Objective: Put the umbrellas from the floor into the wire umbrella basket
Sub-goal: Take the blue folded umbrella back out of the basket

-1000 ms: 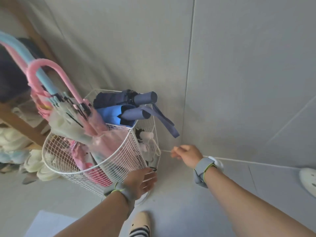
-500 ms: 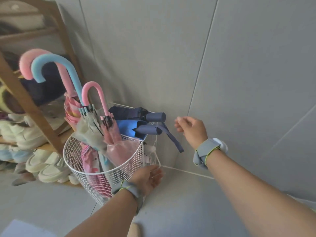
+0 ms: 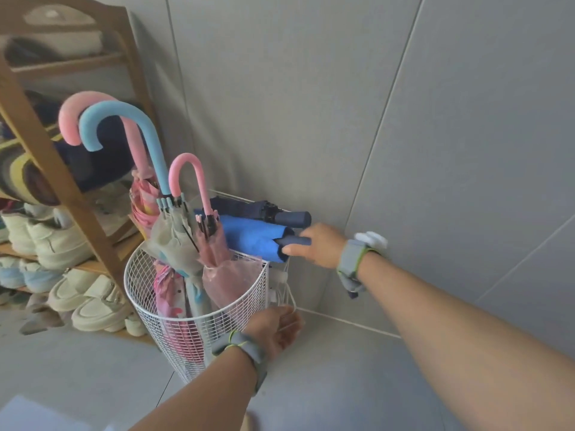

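Observation:
The white wire umbrella basket (image 3: 134,284) stands against the grey wall. Three long umbrellas stand in it: one with a big pink hook handle (image 3: 74,119), one with a light blue hook handle (image 3: 146,132), one with a small pink hook handle (image 3: 199,172). A folded bright blue umbrella (image 3: 249,239) and a folded navy umbrella (image 3: 264,209) lie across the basket's back rim. My right hand (image 3: 320,247) pinches the dark handle of the blue folded umbrella. My left hand (image 3: 273,329) cups the basket's lower right side, fingers curled on the wire and a white cord.
A wooden shoe rack (image 3: 59,175) with several pale shoes (image 3: 93,303) stands just left of the basket. The grey tiled wall (image 3: 404,119) is right behind it. Grey floor (image 3: 342,384) runs below my arms.
My right hand rose from near the floor line to the basket's top and took hold of the blue folded umbrella's handle. The view tilted up. My left hand stayed on the basket.

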### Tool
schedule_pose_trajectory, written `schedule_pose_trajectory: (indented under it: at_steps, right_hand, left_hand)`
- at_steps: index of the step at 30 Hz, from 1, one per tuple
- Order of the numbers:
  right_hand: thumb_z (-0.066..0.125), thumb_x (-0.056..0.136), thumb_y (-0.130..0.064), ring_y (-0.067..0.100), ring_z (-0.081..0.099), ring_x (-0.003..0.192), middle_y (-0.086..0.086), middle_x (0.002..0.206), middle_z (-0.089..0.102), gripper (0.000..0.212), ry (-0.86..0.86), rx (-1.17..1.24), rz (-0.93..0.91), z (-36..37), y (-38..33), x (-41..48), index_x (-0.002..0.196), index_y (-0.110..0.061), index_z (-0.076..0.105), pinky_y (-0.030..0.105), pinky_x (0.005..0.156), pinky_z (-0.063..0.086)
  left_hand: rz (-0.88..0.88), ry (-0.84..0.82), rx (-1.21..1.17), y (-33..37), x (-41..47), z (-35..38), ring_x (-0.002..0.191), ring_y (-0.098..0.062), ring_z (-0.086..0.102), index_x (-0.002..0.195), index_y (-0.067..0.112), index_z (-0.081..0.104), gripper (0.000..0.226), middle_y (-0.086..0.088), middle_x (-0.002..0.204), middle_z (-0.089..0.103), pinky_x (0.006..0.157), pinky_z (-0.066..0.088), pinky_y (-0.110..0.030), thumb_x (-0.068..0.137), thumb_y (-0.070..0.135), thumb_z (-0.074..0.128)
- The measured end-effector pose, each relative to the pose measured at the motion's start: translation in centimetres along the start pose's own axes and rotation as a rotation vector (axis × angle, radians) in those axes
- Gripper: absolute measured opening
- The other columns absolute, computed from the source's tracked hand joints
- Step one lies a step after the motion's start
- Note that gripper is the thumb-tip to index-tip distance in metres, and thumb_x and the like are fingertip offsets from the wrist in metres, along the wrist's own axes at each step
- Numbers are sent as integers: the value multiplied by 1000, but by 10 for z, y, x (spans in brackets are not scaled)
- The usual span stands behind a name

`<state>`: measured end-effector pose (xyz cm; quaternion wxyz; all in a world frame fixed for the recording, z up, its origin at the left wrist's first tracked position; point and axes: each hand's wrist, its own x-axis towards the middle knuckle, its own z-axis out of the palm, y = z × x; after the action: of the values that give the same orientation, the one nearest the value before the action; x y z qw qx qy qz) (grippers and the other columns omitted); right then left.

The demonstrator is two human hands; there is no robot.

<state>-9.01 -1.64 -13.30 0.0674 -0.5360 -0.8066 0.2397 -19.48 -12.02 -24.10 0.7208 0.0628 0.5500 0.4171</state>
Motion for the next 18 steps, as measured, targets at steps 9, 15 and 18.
schedule_pose_trajectory:
  at_steps: [9,15,18]
  right_hand:
    - [65,89,-26,10,31,39,-5,49,44,31,185,699,171,-6,128,-118,68,-9,49,18,38,27]
    - [68,86,-28,11,29,35,1,48,43,41,159,724,487,45,202,-191,80,9,51,17,36,23]
    - [70,83,-34,9,32,33,0,48,46,36,126,633,560,78,218,-200,63,-9,54,16,36,26]
  left_hand:
    - [3,-31,84,-9,2,13,65,-21,62,87,7,56,15,-11,84,63,55,45,-24,98,10,46]
    - [-45,49,294,-35,15,3,69,-21,59,86,8,57,17,-9,81,63,60,43,-28,99,15,48]
    - [-111,133,472,-49,26,-17,67,-23,59,83,7,55,17,-9,79,61,59,43,-28,98,13,48]
